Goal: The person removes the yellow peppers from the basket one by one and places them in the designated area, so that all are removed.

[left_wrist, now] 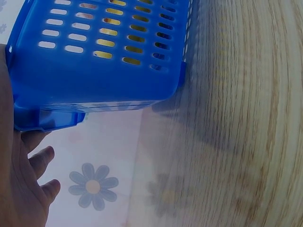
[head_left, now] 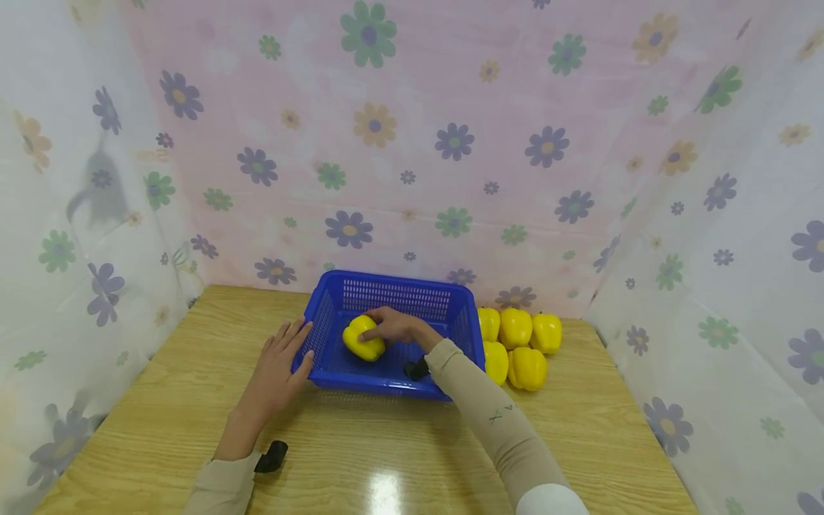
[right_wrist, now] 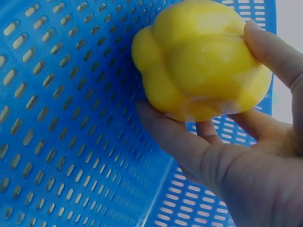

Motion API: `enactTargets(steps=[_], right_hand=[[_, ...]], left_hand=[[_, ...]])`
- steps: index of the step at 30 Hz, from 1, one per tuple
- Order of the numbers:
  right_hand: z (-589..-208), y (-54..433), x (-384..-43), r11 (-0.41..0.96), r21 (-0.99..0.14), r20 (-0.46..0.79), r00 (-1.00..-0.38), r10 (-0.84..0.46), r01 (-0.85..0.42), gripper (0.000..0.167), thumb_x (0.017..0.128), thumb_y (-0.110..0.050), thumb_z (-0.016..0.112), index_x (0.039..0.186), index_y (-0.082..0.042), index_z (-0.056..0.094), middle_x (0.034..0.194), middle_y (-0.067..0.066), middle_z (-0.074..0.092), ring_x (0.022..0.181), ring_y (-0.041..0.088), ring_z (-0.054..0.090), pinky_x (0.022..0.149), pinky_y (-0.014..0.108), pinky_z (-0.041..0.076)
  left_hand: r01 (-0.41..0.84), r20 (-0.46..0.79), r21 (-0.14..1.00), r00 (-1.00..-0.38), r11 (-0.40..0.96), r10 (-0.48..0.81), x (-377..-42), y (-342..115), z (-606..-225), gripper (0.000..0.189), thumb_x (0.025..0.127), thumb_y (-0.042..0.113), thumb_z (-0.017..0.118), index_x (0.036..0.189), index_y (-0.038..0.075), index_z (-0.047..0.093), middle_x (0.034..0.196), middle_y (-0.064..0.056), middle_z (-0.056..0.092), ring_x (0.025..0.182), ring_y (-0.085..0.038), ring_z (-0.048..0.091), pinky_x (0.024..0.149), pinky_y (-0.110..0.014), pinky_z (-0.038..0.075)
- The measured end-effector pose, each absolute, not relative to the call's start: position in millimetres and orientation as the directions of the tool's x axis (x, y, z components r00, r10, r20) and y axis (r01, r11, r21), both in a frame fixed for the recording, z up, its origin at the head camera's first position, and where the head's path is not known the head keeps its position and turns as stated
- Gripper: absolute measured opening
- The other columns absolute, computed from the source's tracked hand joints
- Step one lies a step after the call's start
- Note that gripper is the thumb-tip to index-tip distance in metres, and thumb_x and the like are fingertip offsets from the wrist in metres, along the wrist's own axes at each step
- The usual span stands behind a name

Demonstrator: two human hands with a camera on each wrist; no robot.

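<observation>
A yellow bell pepper is inside a blue plastic basket, near its left end. My right hand grips it, thumb on one side and fingers round the other, as the right wrist view shows with the pepper over the slotted basket wall. At the basket's left rim rests my left hand, its fingers spread and fairly straight. From the left wrist, that hand appears beside the basket's corner, several fingertips free of the rim.
Several more yellow bell peppers stand in two rows against the basket's right side. The wooden table is enclosed by flower-printed curtains at the back and both sides. A black wrist camera sits by the left sleeve.
</observation>
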State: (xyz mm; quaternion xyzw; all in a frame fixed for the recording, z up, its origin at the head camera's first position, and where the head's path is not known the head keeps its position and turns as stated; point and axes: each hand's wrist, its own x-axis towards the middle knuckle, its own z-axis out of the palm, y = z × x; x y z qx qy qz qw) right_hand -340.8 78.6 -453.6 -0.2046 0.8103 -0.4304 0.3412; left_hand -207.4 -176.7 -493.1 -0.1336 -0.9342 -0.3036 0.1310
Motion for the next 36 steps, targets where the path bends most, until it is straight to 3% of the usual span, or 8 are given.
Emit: enactTargets(steps=[8,13,19,24,32,36], right_hand=[[-452,83,-337,0.546,-0.838,-0.385,-0.69,-0.613,-0.018,0.06,0.099,-0.021,0.068,0.152,-0.005,0.046,0.139,0.016,0.055,0.11,0.023,0.061,0.099,0.041,0.055],[-455,85,-337,0.562,-0.827,-0.418,-0.682,-0.6,0.013,0.059,0.099,-0.022,0.068,0.151,-0.006,0.046,0.137,0.016,0.055,0.11,0.024,0.06,0.101,0.044,0.054],[-452,90,-336,0.571,-0.818,-0.47,-0.653,-0.594,0.07,0.068,0.1,-0.024,0.065,0.157,-0.002,0.034,0.145,0.018,0.05,0.122,0.028,0.059,0.107,0.046,0.05],[-449,95,-336,0.565,-0.814,-0.512,-0.624,-0.591,0.133,0.072,0.102,-0.025,0.062,0.159,0.001,0.026,0.146,0.019,0.047,0.122,0.029,0.058,0.107,0.047,0.05],[-444,104,-335,0.484,-0.863,-0.472,-0.567,-0.674,0.144,0.063,0.106,-0.023,0.054,0.162,-0.015,0.025,0.141,0.016,0.049,0.118,0.028,0.058,0.105,0.049,0.051],[-436,109,-332,0.444,-0.886,-0.434,-0.582,-0.688,0.135,0.057,0.106,-0.022,0.054,0.158,-0.016,0.032,0.135,0.017,0.052,0.113,0.029,0.061,0.1,0.049,0.055]], left_hand=[[0.326,0.319,0.533,-0.932,0.781,0.171,-206,-176,-491,0.058,0.105,0.028,0.051,0.156,0.004,0.039,0.164,-0.018,0.032,0.153,-0.046,0.02,0.119,-0.071,0.016],[0.322,0.316,0.536,-0.934,0.781,0.167,-205,-175,-491,0.058,0.105,0.028,0.051,0.157,0.004,0.039,0.164,-0.018,0.032,0.153,-0.046,0.02,0.119,-0.071,0.015],[0.321,0.317,0.534,-0.934,0.782,0.167,-205,-175,-490,0.058,0.105,0.027,0.051,0.157,0.004,0.039,0.164,-0.018,0.032,0.153,-0.046,0.019,0.119,-0.071,0.015],[0.33,0.331,0.526,-0.928,0.784,0.168,-204,-174,-490,0.057,0.105,0.027,0.051,0.156,0.004,0.04,0.164,-0.019,0.033,0.152,-0.048,0.021,0.118,-0.072,0.017],[0.324,0.325,0.526,-0.931,0.786,0.167,-204,-174,-489,0.057,0.105,0.026,0.051,0.157,0.004,0.039,0.164,-0.018,0.032,0.152,-0.047,0.02,0.119,-0.071,0.016],[0.325,0.327,0.525,-0.93,0.787,0.166,-204,-174,-489,0.057,0.105,0.026,0.051,0.157,0.004,0.039,0.164,-0.018,0.032,0.153,-0.047,0.02,0.119,-0.071,0.016]])
